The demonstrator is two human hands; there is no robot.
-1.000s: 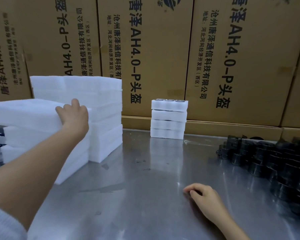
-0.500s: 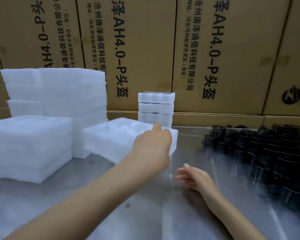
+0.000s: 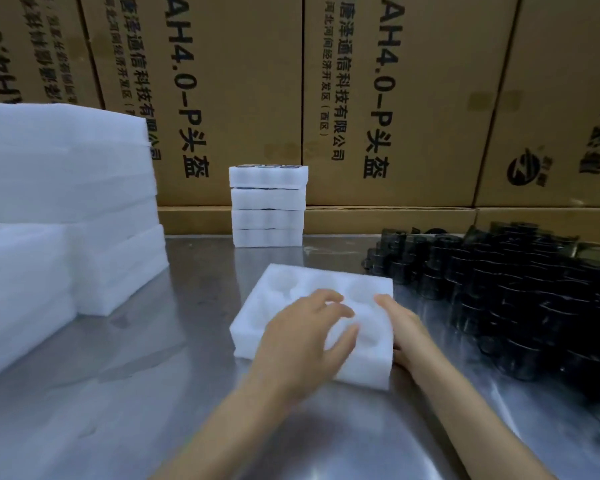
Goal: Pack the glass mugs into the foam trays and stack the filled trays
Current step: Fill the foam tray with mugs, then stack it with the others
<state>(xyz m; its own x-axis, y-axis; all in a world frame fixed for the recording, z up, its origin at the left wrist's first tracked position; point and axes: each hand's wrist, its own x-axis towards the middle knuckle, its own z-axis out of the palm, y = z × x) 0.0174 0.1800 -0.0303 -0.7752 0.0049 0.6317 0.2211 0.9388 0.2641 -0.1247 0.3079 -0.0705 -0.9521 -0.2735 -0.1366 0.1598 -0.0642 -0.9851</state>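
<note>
An empty white foam tray (image 3: pixel 291 289) with round pockets lies flat on the steel table (image 3: pixel 174 368), in the middle. My left hand (image 3: pixel 305 334) rests on top of it with fingers spread and slightly blurred. My right hand (image 3: pixel 406 327) lies against the tray's right edge, fingertips touching its top. A heap of dark glass mugs (image 3: pixel 499 289) covers the table to the right. A stack of filled foam trays (image 3: pixel 268 206) stands at the back centre, with dark mug rims showing in the top one.
Tall stacks of empty foam trays (image 3: pixel 66 188) fill the left side, with a lower stack (image 3: pixel 18 289) in front. Printed cardboard boxes (image 3: pixel 395 81) form a wall along the table's back edge.
My left hand took a foam tray off the left stack, carried it right and set it down in the middle. My right hand moved up to the tray's right edge.
</note>
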